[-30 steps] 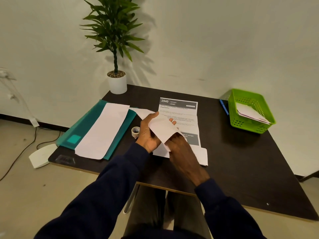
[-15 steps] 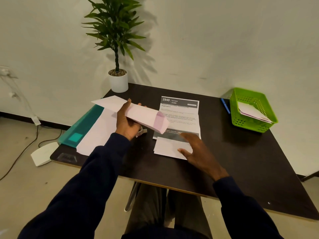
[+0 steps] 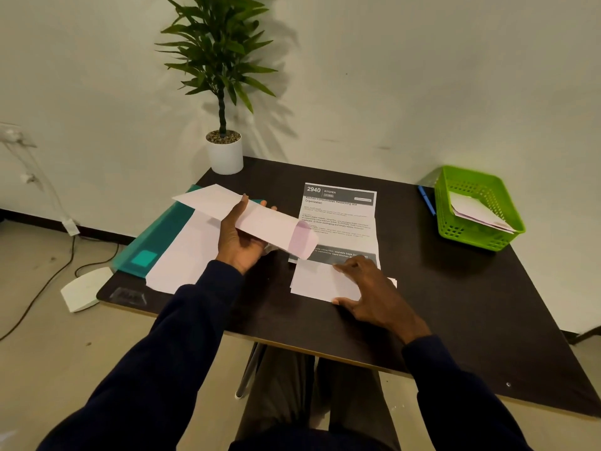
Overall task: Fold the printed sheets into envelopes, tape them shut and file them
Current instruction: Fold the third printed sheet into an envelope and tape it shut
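bare table [image 3: 471, 307] before green basket [image 3: 468, 234]

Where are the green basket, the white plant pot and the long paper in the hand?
green basket [image 3: 474, 237]: head view, its front wall.
white plant pot [image 3: 225, 156]: head view, its side.
long folded paper [image 3: 276, 226]: head view, its middle.

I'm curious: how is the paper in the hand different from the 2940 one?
The left hand holds the folded paper above the table; the printed sheet lies on it. The folded paper is narrow and blank; the printed sheet is wider, with text. Both are white.
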